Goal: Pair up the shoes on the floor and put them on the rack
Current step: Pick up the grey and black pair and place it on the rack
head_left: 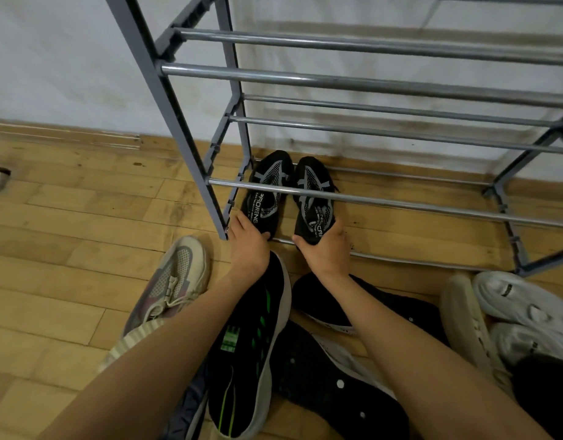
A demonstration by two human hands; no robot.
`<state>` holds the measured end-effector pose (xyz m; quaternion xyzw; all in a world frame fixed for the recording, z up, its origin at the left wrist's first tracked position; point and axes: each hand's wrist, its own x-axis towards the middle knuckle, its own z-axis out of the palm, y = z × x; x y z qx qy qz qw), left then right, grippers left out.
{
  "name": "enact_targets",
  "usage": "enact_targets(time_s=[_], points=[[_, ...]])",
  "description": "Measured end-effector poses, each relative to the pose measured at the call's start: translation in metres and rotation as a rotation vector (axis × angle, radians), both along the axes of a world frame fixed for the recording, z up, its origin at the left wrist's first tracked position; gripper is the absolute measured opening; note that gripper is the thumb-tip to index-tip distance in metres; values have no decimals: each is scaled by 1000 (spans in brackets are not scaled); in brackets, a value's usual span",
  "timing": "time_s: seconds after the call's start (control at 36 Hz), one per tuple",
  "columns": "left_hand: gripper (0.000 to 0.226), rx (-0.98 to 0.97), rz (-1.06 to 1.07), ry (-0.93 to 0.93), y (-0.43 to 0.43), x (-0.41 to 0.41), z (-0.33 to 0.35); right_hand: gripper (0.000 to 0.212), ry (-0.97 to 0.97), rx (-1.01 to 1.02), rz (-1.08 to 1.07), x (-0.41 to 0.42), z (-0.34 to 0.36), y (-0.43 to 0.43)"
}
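My left hand [248, 246] is wrapped round the heel of the left black shoe [263, 192], fingers along its outer side and thumb on the inner side, and my right hand [325, 249] grips the heel of the right black shoe [315, 198] the same way, mirrored. Both shoes lie side by side at the left end of the lowest level of the grey rack [178, 106], toes pointing to the wall and nearly touching each other, heels at the front rail just beyond my knuckles; a rail of the level above crosses them in my view. White letters run along the collar of the left one and look like "PAORENG"; on the right one I can make out only "N CA", the rest hidden under my hand, and the smaller white print beside both is too fine to read. Under my forearms on the wooden floor [67, 249] lie a black shoe with green stripes [251, 344], whose green label is too blurred to read, a grey and beige sneaker [172, 287] to its left, a black shoe with white dots [337, 385], and at the right edge some white shoes [521, 306] close together
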<state>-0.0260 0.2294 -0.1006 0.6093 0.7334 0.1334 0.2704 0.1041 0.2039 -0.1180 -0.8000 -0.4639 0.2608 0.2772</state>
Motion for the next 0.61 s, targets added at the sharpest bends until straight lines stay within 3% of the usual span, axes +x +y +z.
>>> enact_targets(time_s=[0.17,0.42,0.61], points=[[75,8,-13,30,-1,0,2,96,93,-14,15,-1,1,2],[73,25,-9,21,-2,-1,3,74,42,227,-35,-14,1,0],[73,34,1,14,-1,0,0,76,51,77,21,-16,1,8]])
